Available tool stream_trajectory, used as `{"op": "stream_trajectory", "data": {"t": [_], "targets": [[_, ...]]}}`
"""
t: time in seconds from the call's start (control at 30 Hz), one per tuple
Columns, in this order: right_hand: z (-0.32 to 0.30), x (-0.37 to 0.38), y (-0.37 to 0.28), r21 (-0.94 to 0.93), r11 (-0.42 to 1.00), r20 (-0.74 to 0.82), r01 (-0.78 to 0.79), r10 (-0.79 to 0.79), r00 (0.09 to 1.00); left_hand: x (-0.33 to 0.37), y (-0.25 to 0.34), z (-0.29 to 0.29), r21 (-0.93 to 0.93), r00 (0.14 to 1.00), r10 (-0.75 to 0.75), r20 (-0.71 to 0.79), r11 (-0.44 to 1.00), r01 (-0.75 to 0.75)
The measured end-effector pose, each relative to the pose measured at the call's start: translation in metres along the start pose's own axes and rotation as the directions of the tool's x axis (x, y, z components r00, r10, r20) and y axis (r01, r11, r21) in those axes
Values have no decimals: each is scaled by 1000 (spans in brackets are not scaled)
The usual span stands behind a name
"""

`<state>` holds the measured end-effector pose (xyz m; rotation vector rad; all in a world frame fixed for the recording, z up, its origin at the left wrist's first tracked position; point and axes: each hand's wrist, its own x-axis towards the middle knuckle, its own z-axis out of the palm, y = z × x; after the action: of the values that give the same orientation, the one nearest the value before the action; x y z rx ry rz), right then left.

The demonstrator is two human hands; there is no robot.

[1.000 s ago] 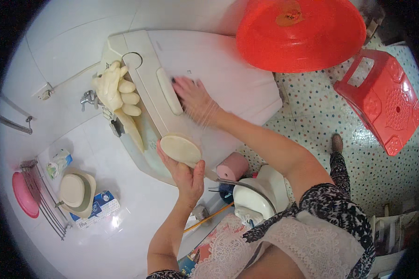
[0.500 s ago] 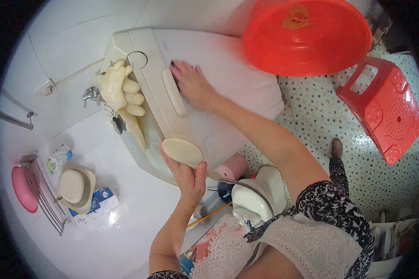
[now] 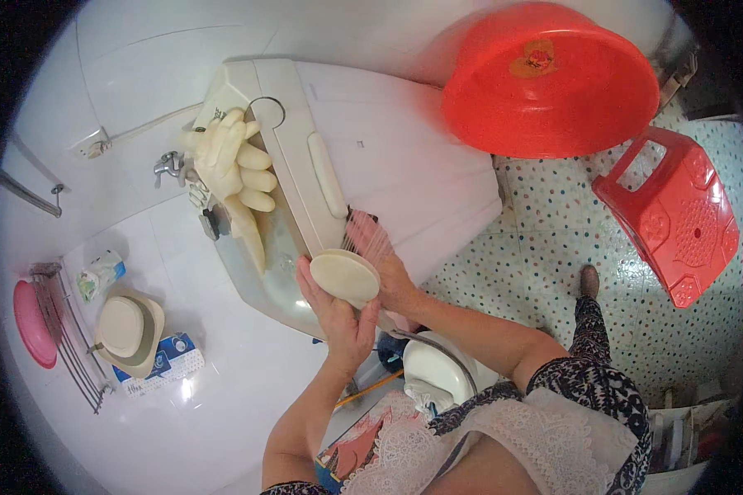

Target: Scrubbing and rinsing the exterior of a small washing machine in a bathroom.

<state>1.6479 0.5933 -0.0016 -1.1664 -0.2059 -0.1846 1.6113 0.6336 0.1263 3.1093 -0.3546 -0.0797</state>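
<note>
My left hand (image 3: 343, 330) grips what looks like an oval cream shower head (image 3: 344, 276), its smooth back turned up. Fine pale streaks, like water jets, fan from its far rim across my right hand (image 3: 396, 285). That hand rests low over the pale washing machine lid (image 3: 388, 124), close to the end of a long cream handle bar (image 3: 326, 175). Its fingers are curled and partly covered by the shower head and streaks. Dark bits show at the fingertips, so something small may be held there. A grey hose (image 3: 442, 346) curves away below my left hand.
Cream rubber gloves (image 3: 227, 161) lie on the machine's left part, beside a metal tap (image 3: 170, 167). A large red basin (image 3: 545, 107) stands beyond, with a red plastic stool (image 3: 677, 214) at right. Below are a white toilet (image 3: 437, 371) and a wall rack (image 3: 70, 338).
My right hand has moved from the far side of the handle bar back toward me, beside the shower head. My left hand and the shower head have shifted slightly right; pale streaks now show.
</note>
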Motion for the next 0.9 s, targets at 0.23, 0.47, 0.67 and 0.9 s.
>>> {"op": "stream_trajectory", "data": {"t": [0.23,0.47,0.67,0.9], "targets": [[-29,-1,58,-79,945,-212,-318,296,932,2,3,-14,-1,1000,1,-5,1000,-1],[-6,52,-15,216,973,-104,-80,105,989,-9,-4,-21,25,1000,6,-19,1000,-5],[22,81,-45,-284,958,-7,-34,34,999,-17,-2,-35,12,999,-6,-45,1000,7],[17,142,-43,-372,928,-64,-33,10,998,-14,-15,-40,-87,997,-43,-63,995,38]]}}
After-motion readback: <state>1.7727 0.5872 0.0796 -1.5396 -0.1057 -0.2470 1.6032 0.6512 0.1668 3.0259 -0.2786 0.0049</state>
